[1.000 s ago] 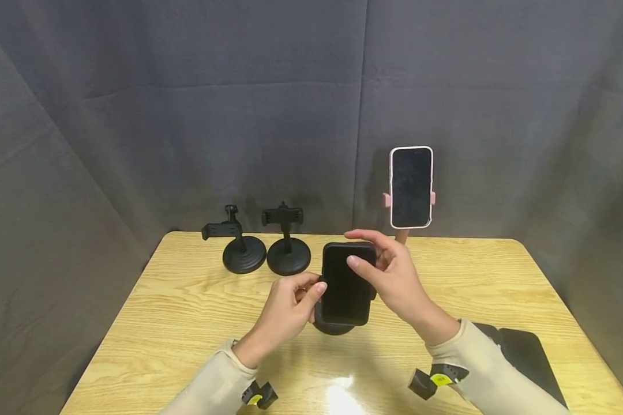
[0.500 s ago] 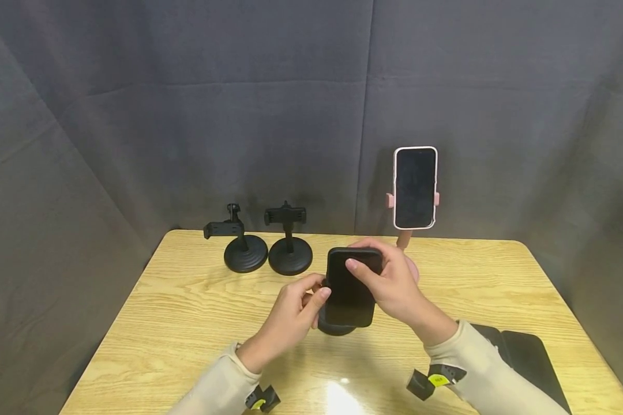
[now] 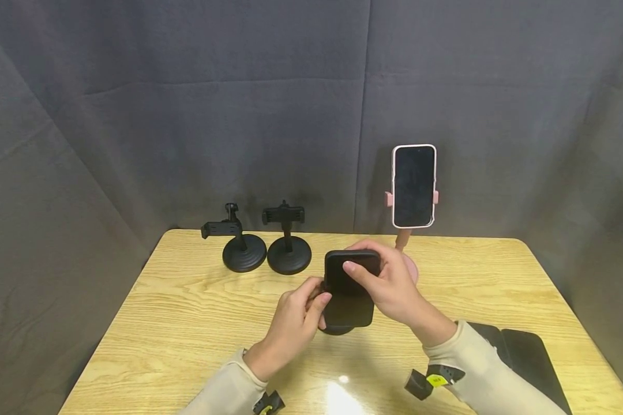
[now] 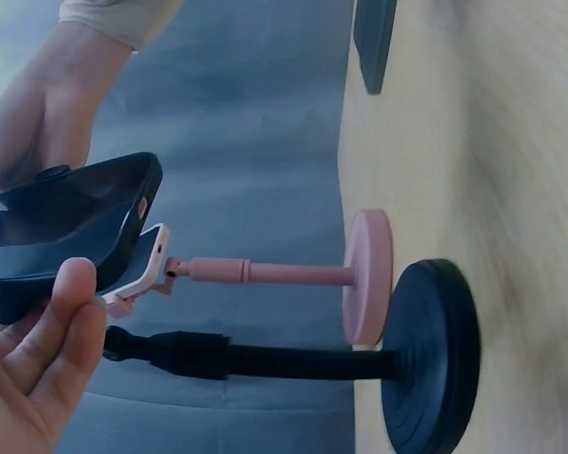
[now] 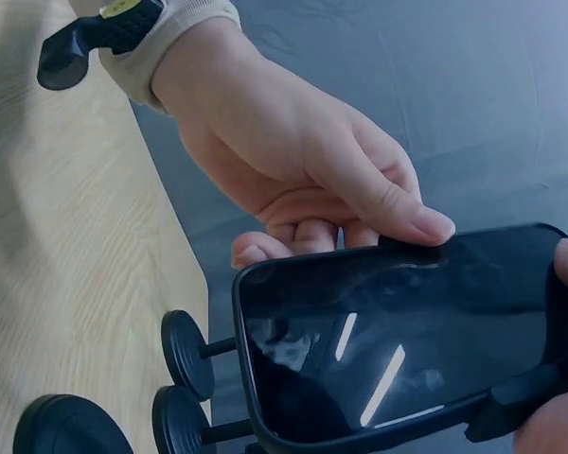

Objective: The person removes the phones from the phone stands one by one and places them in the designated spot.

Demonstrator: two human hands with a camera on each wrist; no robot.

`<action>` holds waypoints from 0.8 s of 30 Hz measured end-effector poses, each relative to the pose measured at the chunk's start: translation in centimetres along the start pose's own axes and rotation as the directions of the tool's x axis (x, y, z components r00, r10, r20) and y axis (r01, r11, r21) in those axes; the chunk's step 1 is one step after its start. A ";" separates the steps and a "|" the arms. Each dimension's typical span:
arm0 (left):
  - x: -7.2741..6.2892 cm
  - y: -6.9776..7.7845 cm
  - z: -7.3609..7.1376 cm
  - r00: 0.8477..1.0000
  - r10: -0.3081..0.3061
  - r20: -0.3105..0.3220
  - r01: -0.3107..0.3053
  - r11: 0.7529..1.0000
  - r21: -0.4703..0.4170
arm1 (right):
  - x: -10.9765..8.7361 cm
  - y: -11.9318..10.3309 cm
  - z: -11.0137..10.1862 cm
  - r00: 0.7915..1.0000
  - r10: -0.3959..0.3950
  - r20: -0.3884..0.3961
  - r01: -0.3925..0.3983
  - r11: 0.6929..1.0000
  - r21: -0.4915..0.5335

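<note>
A black smartphone (image 3: 349,297) stands upright, leaning back, at the head of a black phone stand (image 4: 431,355) with a round base. My left hand (image 3: 293,320) pinches the phone's left side, thumb at the front edge. Over the upper right corner, my right hand (image 3: 394,288) grips the phone, thumb on the screen and fingers behind. In the right wrist view, a clamp arm (image 5: 516,402) shows along the phone's long edge near the right palm. Most of the clamp is hidden behind the phone.
Behind to the right, a pink stand (image 4: 265,272) carries a white-cased phone (image 3: 414,185). Two black phone stands, one on the left (image 3: 245,252) and one beside it (image 3: 289,255), stand toward the back. A flat black case (image 3: 529,357) lies at the right. Grey curtain (image 3: 239,115) hangs behind.
My right fingers have closed around the phone's upper right corner from a looser hold. The phone's top has tipped back. My left hand keeps its pinch at the left edge.
</note>
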State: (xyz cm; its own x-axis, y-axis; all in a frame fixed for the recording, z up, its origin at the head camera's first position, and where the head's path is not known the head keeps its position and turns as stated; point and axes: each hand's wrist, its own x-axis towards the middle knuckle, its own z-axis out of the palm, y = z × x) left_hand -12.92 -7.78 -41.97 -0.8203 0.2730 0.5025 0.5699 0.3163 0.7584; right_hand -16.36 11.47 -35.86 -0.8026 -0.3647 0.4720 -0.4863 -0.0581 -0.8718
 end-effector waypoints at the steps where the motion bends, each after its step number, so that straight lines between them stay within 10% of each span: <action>1: -0.1 0.0 0.1 1.000 0.004 -0.010 -0.004 1.000 -0.003 | 0.0 0.0 0.0 1.000 -0.007 0.008 0.007 1.000 -0.002; 12: -0.7 -0.9 1.0 0.986 0.123 -0.113 -0.129 0.990 -0.051 | 0.2 0.0 -0.3 0.998 -0.010 0.064 0.011 1.000 -0.015; 24: -0.5 -1.1 1.0 0.985 0.124 -0.122 -0.142 0.979 -0.147 | 0.2 0.1 -0.6 0.997 -0.039 0.068 0.039 0.999 0.001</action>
State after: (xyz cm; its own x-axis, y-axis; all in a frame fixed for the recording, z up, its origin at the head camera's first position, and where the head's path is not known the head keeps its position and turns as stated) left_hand -13.06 -7.36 -43.52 -0.7427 0.1972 0.6400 0.6672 0.1369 0.7322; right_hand -16.79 11.98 -35.76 -0.7578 -0.4241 0.4959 -0.5171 -0.0731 -0.8528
